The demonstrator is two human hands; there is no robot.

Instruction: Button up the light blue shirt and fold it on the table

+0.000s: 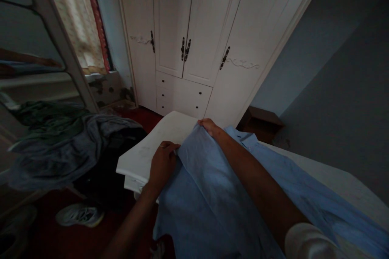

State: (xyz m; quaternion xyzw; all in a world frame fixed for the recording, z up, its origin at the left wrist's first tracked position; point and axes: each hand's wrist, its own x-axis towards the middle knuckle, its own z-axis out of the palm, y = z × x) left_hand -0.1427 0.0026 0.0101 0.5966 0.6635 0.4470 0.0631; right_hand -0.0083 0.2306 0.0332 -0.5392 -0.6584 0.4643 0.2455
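A light blue collared shirt (206, 170) is spread over a white tabletop (164, 133), and its lower part hangs over the near edge. My left hand (164, 162), with a ring on one finger, pinches the left edge of a folded-over panel of the shirt. Farther off, my right hand (209, 126) is closed on the far corner of that same panel. The right forearm lies across the shirt, between the panel and the collar (246, 139). One length of blue cloth stretches away to the right along the table.
A white wardrobe (200, 28) with dark handles stands behind the table. Grey and green clothes (69, 141) are heaped at the left beside a mirror (27, 40). A sneaker (79, 215) lies on the red floor, and a brown box-like cabinet (263, 123) stands behind on the right.
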